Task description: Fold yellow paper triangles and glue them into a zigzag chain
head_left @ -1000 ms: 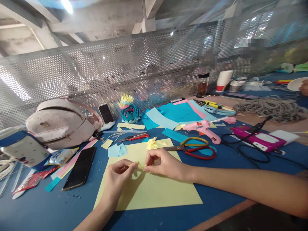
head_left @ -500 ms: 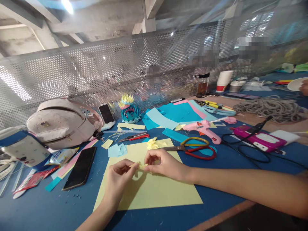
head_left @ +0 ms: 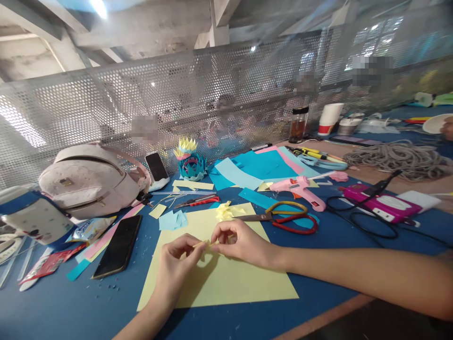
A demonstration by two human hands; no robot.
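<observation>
Above a large yellow paper sheet [head_left: 226, 288], both hands pinch one small piece of yellow paper [head_left: 202, 245], mostly covered by the fingers. My left hand [head_left: 179, 259] grips it from the left, thumb against fingers. From the right, my right hand [head_left: 239, 240] pinches its other side, fingertips close to the left ones. Just beyond my right hand lies a little heap of folded yellow paper pieces [head_left: 224, 210]. Scissors [head_left: 267, 217] with one yellow and one red handle rest beside it. Light blue paper squares [head_left: 171, 220] lie at the sheet's far left corner.
A pink glue gun [head_left: 300, 188], a red utility knife [head_left: 198, 202] and a folded paper lotus [head_left: 191, 165] stand or lie farther back. To the left are a black phone [head_left: 118, 248] and a backpack [head_left: 88, 182]. A magenta power strip [head_left: 380, 203] with black cable is at right.
The fingers have shifted very slightly around the small yellow paper, and its edge shows at a slightly different angle. The things on the table stay where they were.
</observation>
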